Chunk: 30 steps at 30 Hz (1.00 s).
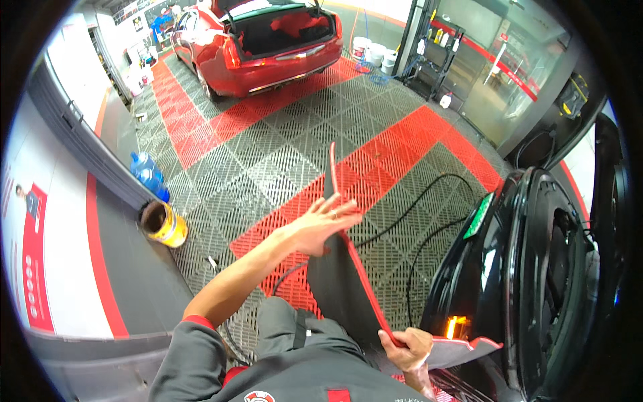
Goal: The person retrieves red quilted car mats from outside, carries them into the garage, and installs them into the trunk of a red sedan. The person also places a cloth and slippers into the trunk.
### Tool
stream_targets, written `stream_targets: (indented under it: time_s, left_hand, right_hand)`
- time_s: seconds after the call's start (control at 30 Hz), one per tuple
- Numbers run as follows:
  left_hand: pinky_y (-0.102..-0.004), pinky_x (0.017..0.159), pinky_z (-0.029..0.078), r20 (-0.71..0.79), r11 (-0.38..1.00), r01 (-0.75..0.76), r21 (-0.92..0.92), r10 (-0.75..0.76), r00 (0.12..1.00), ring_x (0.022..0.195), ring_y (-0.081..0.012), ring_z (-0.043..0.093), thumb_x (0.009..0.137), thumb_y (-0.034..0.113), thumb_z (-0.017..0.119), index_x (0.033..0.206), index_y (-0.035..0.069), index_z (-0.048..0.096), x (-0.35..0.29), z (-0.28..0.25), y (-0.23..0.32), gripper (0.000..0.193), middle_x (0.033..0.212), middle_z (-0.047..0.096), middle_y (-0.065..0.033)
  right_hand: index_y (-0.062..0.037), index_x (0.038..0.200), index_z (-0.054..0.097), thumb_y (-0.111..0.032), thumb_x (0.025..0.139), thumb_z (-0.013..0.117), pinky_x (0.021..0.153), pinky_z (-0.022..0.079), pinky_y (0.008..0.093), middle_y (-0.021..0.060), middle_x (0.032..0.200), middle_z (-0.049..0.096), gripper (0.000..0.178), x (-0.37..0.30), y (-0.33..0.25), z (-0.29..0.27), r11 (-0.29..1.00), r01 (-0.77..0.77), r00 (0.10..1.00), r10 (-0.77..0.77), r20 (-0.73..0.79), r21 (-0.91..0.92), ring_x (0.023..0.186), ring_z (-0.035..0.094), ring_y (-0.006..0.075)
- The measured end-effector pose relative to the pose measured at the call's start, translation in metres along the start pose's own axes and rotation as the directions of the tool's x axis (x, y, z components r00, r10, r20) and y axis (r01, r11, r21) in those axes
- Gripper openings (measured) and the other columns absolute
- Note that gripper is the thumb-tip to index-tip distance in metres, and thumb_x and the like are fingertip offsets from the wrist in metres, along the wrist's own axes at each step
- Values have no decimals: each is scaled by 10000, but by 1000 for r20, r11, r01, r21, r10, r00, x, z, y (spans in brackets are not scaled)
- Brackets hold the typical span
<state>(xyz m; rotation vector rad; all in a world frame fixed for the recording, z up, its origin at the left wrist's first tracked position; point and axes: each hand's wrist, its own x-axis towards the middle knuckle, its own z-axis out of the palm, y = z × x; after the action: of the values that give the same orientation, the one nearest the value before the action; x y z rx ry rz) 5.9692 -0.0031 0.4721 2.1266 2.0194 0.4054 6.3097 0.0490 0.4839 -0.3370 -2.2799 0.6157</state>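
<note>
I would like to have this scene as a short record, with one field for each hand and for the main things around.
Right hand: closed on the red edge of a dark mat
Left hand: open, fingers spread, at the mat's upper part; contact unclear
Red car: ahead, trunk open
Black car: at the right, orange lamp lit
Yellow bucket: by the left wall
Floor: grey and red grid tiles

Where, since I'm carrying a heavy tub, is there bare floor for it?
The grey tiles between the red car and the red-edged sheet look bare. It is crowded beside the black vehicle, where black hoses loop, and at left, around the yellow bucket and blue bottles.
</note>
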Motion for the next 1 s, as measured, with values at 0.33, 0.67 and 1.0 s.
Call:
stream_targets:
  time_s: [0.33,0.67,1.0]
  left_hand:
    - [-433,629,442,-33,877,-325,-354,336,941,724,-335,574,603,237,778,725,49,551,62,-25,-346,319,663,556,-119]
    - [-370,501,450,-83,754,-571,-324,578,811,561,-254,547,616,155,691,643,91,480,163,-201,-541,222,596,500,-44]
    - [-354,519,461,-142,963,-217,-157,196,970,568,-240,555,571,102,685,646,88,494,335,-277,-823,205,604,506,-40]
  right_hand:
    - [-99,672,545,-154,622,820,367,322,291,-13,455,419,285,244,66,194,943,53,996,-72,-45,-330,356,409,164]
    - [-84,994,599,-339,451,855,845,410,429,62,858,616,653,431,167,237,758,-374,890,455,21,-534,856,581,268]
    - [-35,705,588,11,538,743,527,423,323,71,645,532,232,687,485,388,847,-421,905,416,-88,-325,580,541,230]
